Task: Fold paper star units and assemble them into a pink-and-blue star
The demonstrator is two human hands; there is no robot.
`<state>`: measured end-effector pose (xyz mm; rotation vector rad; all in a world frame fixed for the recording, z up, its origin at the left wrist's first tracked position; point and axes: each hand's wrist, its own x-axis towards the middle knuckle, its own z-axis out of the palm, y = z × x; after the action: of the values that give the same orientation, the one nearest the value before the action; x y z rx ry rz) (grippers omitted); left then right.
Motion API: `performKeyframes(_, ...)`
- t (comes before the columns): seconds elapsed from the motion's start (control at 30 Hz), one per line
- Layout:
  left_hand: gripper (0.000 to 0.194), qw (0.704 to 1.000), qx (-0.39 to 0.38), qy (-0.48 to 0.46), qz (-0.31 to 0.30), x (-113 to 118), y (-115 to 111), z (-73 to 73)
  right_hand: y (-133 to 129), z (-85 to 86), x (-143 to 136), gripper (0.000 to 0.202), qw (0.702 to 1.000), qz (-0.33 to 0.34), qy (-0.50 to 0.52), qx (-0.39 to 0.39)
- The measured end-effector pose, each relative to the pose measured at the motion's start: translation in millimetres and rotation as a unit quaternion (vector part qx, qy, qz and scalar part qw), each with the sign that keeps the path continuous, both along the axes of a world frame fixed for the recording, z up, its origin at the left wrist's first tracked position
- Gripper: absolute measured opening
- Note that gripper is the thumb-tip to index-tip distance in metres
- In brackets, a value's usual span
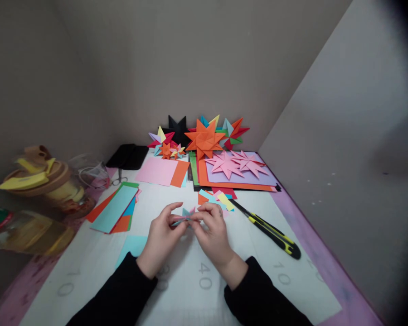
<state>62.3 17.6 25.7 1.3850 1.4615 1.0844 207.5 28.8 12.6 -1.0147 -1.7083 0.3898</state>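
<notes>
Between my two hands, above the white mat (245, 280), is a small folded paper star piece (187, 213) in pink and light blue. My left hand (165, 235) pinches its left side with thumb and fingers. On the other side, my right hand (212, 231) closes its thumb and fingertips on the piece's right edge. The fingers cover much of the paper, so its full shape is hidden. Just beyond my right hand lie small coloured paper scraps (225, 200). A black and yellow utility knife (268, 231) lies to the right of them.
Coloured paper strips (117, 208), scissors (119, 177) and a black pouch (128, 156) lie left. Finished stars, including an orange one (206, 138) and pink ones (226, 164), stand and lie at the back by the paper sheets (158, 170). A bottle (30, 233) and lidded cup (59, 185) are far left.
</notes>
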Motion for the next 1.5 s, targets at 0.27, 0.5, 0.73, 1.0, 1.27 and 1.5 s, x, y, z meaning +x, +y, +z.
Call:
performKeyframes(0.27, 0.042, 1.0, 0.012, 0.012, 0.007, 1.1, -1.2, 1.9, 1.2, 0.9, 0.6, 0.015, 0.998, 0.044, 0.0, -0.041)
performKeyframes(0.5, 0.039, 0.999, 0.034, 0.027, 0.01, 0.4, -3.6, 2.6, -0.8, -0.2, 0.3, 0.016, 1.0, 0.023, -0.001, 0.01)
performKeyframes(0.73, 0.04, 0.999, 0.037, 0.028, 0.009, 0.5, -3.4, 2.7, -2.8, 0.6, 0.8, 0.015, 0.996, -0.021, -0.015, 0.083)
performKeyframes(1.0, 0.039, 0.998, 0.052, 0.028, 0.033, 0.8, -4.3, 0.9, -3.2, 3.9, 0.1, 0.021, 0.993, 0.035, -0.028, 0.11)
performKeyframes(1.27, 0.036, 0.998, 0.048, 0.046, 0.004, 4.5, -6.1, 1.7, -3.5, 1.4, -2.0, 0.012, 1.0, 0.007, 0.013, 0.023)
performKeyframes(1.5, 0.036, 0.999, 0.034, 0.019, 0.01, 4.1, -4.4, 3.7, -3.7, -1.2, -1.3, 0.008, 0.997, 0.01, 0.068, -0.036)
